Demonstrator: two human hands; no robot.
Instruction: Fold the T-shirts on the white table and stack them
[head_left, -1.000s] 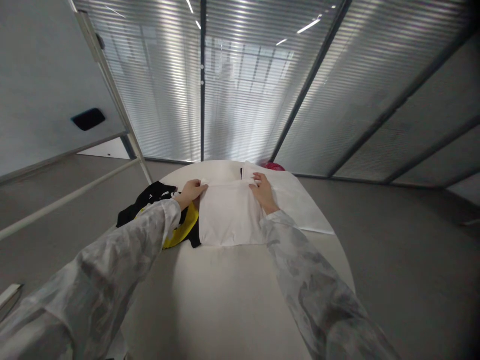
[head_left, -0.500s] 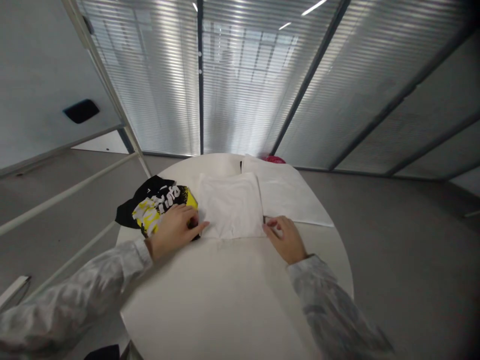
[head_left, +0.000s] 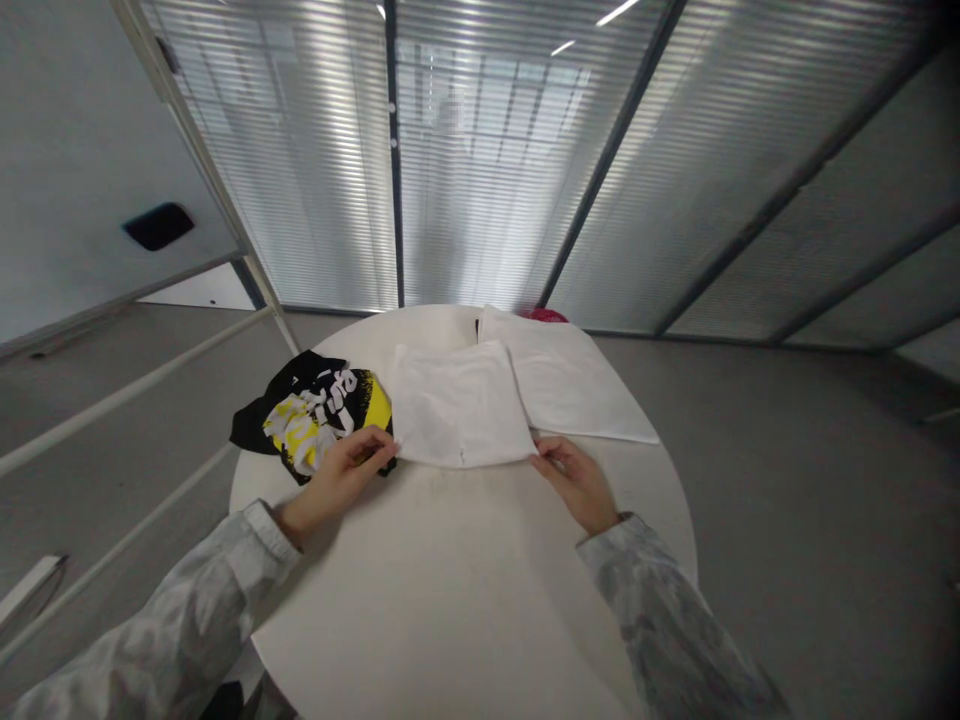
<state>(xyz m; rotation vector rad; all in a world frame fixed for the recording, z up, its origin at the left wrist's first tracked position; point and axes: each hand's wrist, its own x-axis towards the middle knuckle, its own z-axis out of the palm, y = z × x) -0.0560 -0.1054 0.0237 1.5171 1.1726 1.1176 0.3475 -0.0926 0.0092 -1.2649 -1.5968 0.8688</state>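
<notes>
A folded white cloth garment (head_left: pixel 457 405) lies on the round white table (head_left: pixel 450 570) in front of me. My left hand (head_left: pixel 349 475) pinches its near left corner, and my right hand (head_left: pixel 577 480) pinches the near right corner. The near edge looks slightly raised between them. Just left of the white garment, partly behind my left hand, is a crumpled black garment (head_left: pixel 315 405) with yellow and white print. To the right lies a larger flat white cloth (head_left: pixel 577 380), its left side touching or under the folded garment.
Something red (head_left: pixel 547 315) shows at the far edge of the table behind the larger white cloth. White metal rails (head_left: pixel 135 390) run along the left. A ribbed translucent partition (head_left: pixel 480 180) stands beyond the table.
My left hand has closed from spread fingers to a pinch on the garment's near left corner. The near edge has been pulled straighter and slightly up; the right hand stays at its corner.
</notes>
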